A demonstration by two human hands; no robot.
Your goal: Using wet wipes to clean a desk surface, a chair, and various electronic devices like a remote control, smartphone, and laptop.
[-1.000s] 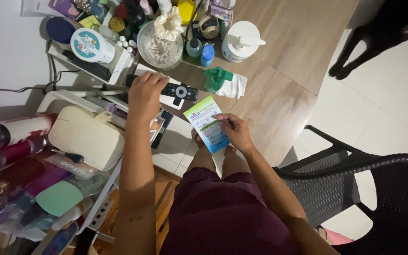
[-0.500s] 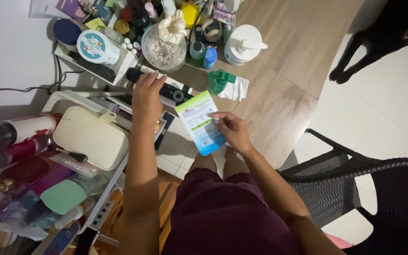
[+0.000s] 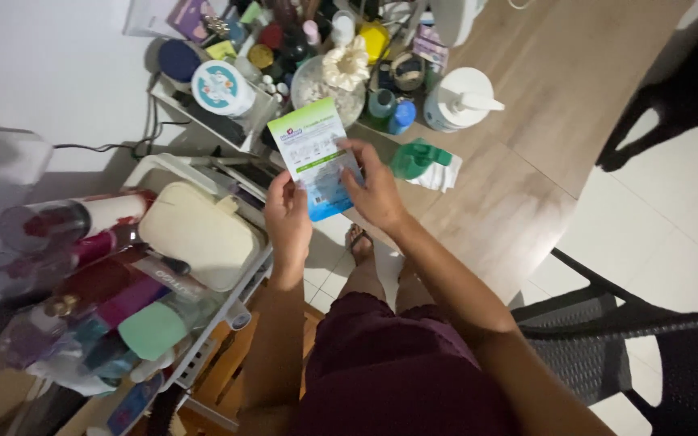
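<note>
Both hands raised over the cluttered table (image 3: pixel 519 202), sharing one flat packet (image 3: pixel 315 157) (green across the top, white in the middle, blue at the bottom). Left hand (image 3: pixel 287 216) pinching the packet's lower left edge, fingers curled shut on it. Right hand (image 3: pixel 372 187) gripping the right edge, thumb on the front, fingers probably behind, though hidden. Packet held upright and slightly tilted, in the air above the table's near edge, in front of a glass bowl (image 3: pixel 325 85) topped with a cream scrunchie (image 3: pixel 346 63).

Just right of the right hand, a green spray bottle (image 3: pixel 414 158) lying on a white cloth (image 3: pixel 444 171). Further back, a white pump bottle (image 3: pixel 458 99), a small blue bottle (image 3: pixel 401 115) and a round white tub with a teal lid (image 3: pixel 220 85). Left of the left hand, a cream pouch (image 3: pixel 197 232) resting on a white rack (image 3: pixel 228 299), beside it pink and red bottles (image 3: pixel 82 226), blurred. Black chair (image 3: pixel 624 339) at lower right, on white floor tiles (image 3: pixel 672 218).
</note>
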